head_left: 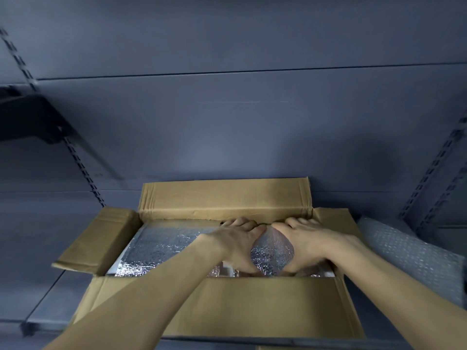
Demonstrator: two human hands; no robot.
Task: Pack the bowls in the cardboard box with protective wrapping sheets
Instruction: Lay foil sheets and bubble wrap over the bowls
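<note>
Head view, items listed from left to right.

Shelf (50, 294): grey metal, carries the box; slotted uprights at both sides.

Box (252, 304): brown cardboard, all four flaps open, near flap hanging toward the viewer. No print, label or tape text is readable on any face.

Foil sheet (161, 243): silver bubble-type wrap, lying flat across the left part of the box interior. Judged light, soft and easily creased.

Left hand (237, 242): inside the box at right of centre, fingers curled over the left side of the bundle, thumb low.

Bundle (273, 253): rounded shape in silver wrap, sitting in the right half of the box between the two hands. Judged to be a wrapped bowl, though no bowl surface shows. Likely rigid and breakable beneath a slick, yielding skin; best held by cupping both sides low, as the foil may slide if pinched at the top.

Right hand (308, 242): mirrors the left, fingers curled over the right side of the bundle, palm against it.

Bubble wrap (409, 251): clear sheet lying outside the box at right, on the shelf. No brand visible.
</note>
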